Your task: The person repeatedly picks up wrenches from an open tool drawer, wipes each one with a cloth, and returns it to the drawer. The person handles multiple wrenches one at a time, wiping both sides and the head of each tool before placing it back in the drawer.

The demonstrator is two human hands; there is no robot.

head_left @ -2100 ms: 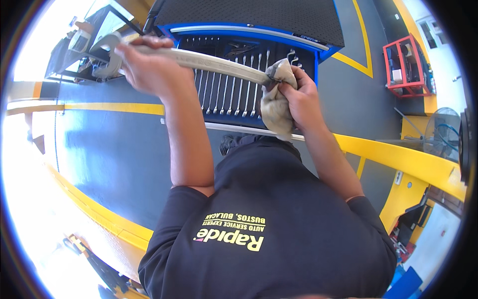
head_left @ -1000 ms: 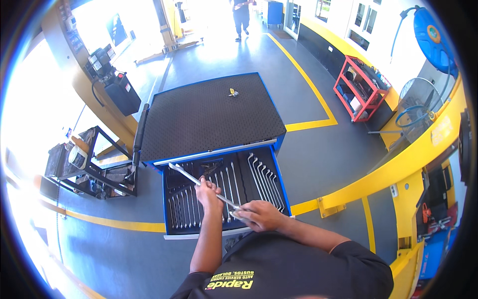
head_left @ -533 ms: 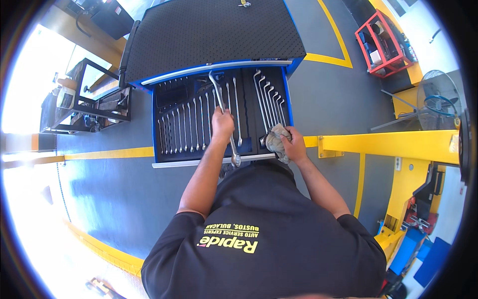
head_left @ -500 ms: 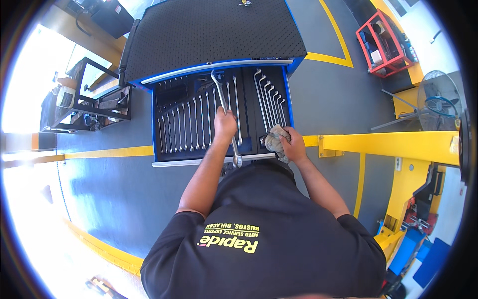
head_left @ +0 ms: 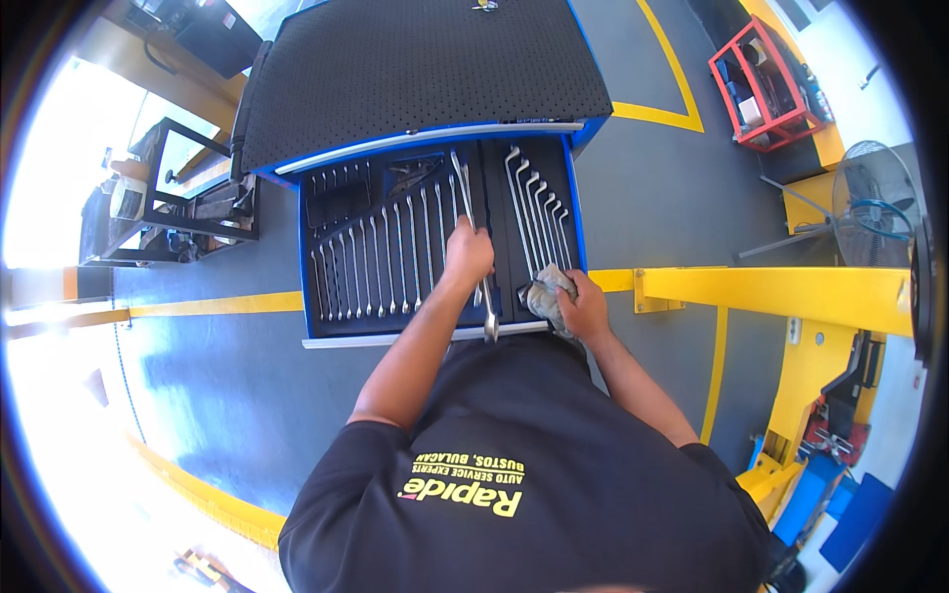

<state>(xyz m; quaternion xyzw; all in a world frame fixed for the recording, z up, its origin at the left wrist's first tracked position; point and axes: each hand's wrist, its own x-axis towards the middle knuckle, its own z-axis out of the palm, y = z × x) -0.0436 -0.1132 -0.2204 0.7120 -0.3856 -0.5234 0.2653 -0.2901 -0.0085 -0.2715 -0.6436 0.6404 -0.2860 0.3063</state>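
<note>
My left hand (head_left: 469, 253) is closed around the middle of a long combination wrench (head_left: 490, 318), held over the open drawer (head_left: 395, 341). The lower end of this wrench sticks out past the drawer's front edge. A crumpled grey rag (head_left: 547, 294) is gripped in my right hand (head_left: 585, 306), at the drawer's front right corner. Left of my left hand lies a row of combination wrenches (head_left: 375, 262) graded by length in a black tray. On the right side of the drawer, several offset wrenches (head_left: 534, 212) lie side by side, their lower ends near the rag.
Above the drawer is the blue tool cabinet's black perforated top (head_left: 425, 69). A yellow beam (head_left: 771, 294) runs along the right, with a standing fan (head_left: 875, 203) and a red cart (head_left: 761, 89) beyond. A black metal stand (head_left: 188, 188) is at the left.
My left hand has shifted right with the wrench, which is now turned to show its narrower side. The drawer appears pulled out slightly further. My right hand stays at the corner with the rag.
</note>
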